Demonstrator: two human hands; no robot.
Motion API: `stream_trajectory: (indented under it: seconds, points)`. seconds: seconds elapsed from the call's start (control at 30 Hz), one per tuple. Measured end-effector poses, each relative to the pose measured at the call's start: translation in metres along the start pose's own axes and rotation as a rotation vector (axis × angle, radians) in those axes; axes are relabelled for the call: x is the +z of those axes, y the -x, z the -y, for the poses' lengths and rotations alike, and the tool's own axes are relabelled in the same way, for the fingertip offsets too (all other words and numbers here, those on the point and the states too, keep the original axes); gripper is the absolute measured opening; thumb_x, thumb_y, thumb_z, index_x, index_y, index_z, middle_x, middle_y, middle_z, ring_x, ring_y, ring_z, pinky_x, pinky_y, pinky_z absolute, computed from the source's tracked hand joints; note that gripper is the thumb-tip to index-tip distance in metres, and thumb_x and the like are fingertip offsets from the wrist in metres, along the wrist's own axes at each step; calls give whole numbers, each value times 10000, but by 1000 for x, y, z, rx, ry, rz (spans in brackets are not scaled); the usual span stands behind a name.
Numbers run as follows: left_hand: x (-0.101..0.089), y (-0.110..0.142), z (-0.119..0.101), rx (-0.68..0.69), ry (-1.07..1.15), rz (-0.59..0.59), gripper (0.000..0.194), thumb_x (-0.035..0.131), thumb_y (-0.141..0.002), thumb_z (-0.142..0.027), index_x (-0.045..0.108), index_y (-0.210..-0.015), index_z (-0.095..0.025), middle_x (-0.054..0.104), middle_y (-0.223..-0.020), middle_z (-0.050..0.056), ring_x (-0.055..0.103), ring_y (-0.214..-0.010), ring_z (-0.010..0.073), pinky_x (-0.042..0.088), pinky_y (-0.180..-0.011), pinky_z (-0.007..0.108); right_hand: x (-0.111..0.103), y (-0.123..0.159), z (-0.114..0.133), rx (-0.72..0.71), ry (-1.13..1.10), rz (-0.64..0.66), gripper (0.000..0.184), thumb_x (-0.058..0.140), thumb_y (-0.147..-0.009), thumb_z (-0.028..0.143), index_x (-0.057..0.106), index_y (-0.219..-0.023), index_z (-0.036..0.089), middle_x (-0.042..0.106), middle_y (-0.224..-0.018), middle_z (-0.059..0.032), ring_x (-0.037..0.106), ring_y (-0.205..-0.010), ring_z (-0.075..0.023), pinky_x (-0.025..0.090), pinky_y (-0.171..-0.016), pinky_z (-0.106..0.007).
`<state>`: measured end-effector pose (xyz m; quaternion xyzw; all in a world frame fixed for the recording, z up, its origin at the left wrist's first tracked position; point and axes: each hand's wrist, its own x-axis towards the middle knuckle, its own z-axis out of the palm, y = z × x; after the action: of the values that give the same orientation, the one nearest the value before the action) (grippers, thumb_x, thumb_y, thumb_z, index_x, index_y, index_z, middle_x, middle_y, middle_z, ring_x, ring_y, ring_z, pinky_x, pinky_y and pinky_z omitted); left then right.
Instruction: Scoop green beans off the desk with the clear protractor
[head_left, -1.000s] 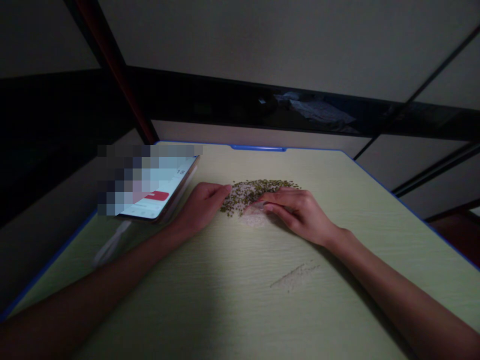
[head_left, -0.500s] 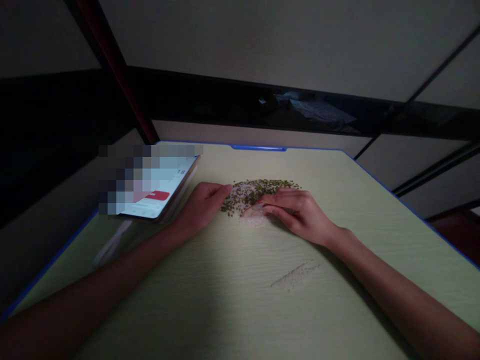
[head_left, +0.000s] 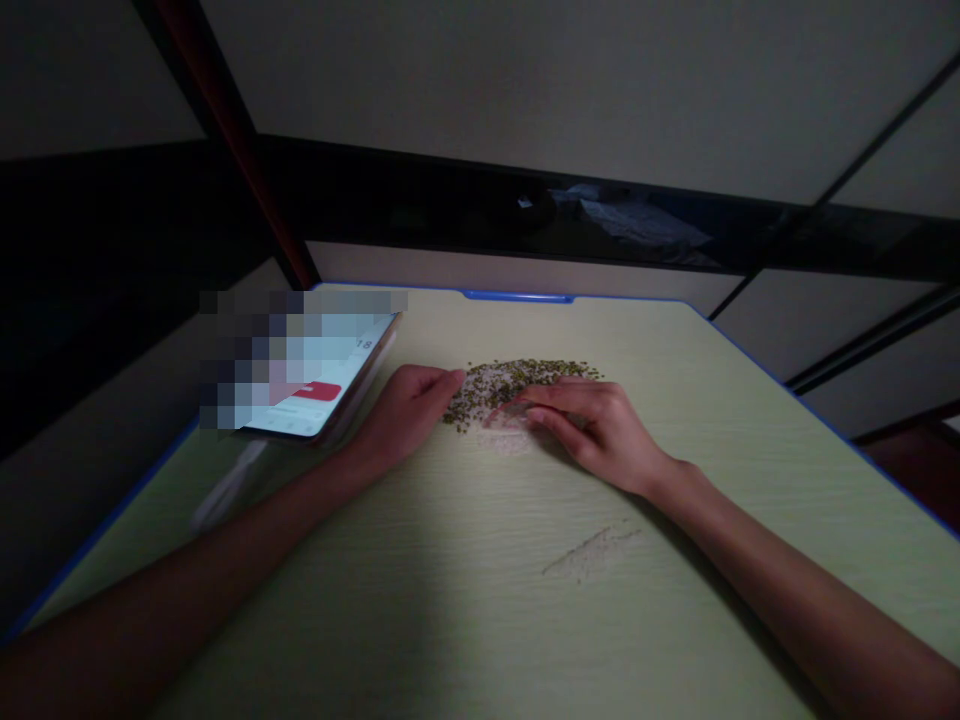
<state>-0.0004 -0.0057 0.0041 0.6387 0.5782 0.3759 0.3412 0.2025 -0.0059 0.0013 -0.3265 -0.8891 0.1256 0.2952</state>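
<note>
A spread pile of small green beans [head_left: 559, 368] mixed with pale, rice-like grains [head_left: 487, 382] lies on the table [head_left: 360, 610]. At its left edge rests my left hand [head_left: 409, 405], thumb and finger drawn together at the beans; whatever may be between them is hidden. My right hand [head_left: 592, 420] pinches a thin see-through piece with a reddish edge [head_left: 504, 412] between thumb and fingers, low over the near side of the pile. Below that piece, a small patch of pale grains [head_left: 506, 441] sits apart from most of the green beans.
A phone or tablet [head_left: 322, 412] with a lit screen leans at the left, partly pixelated. Beside it lies a whitish strip [head_left: 229, 485]. A greyish smudge or scratch [head_left: 592, 552] marks the table nearer me. Blue edging [head_left: 517, 296] borders the table, with cabinet panels behind.
The see-through piece in my right hand has tilted slightly, and the thumb and fingers have shifted a little. My left hand stays where it was.
</note>
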Motion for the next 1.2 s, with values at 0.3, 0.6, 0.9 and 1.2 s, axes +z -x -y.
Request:
stream_trajectory:
  seconds: [0.3, 0.6, 0.9, 1.2]
  points:
    - [-1, -1, 1, 11, -1, 3, 387, 429, -746, -324, 307, -395, -215, 255, -384, -68, 250, -395, 91, 201, -428, 263, 0, 0, 0, 33, 6, -7, 276, 457, -855, 186, 660, -1041, 176, 704, -912, -46, 618, -777, -166, 459, -699, -277]
    - [0, -1, 1, 16, 8, 5, 383, 428, -749, -319, 307, -403, -209, 260, -379, -75, 252, -394, 84, 196, -432, 256, 3, 1, -2, 33, 46, -35, 296, 432, -865, 186, 650, -1066, 196, 701, -920, -36, 613, -787, -166, 462, -711, -290]
    - [0, 0, 1, 15, 9, -16, 379, 440, -743, -309, 319, -399, -206, 270, -376, -76, 258, -385, 79, 199, -421, 253, 8, -1, -3, 24, 72, -68, 298, 432, -866, 189, 646, -1075, 184, 700, -922, -52, 607, -791, -179, 460, -716, -302]
    - [0, -1, 2, 18, 5, -16, 371, 431, -743, -310, 320, -404, -208, 267, -390, -72, 267, -387, 82, 210, -426, 250, 4, -1, 0, -18, 43, -36, 299, 432, -866, 168, 648, -1067, 213, 690, -831, -30, 580, -726, -153, 435, -681, -271]
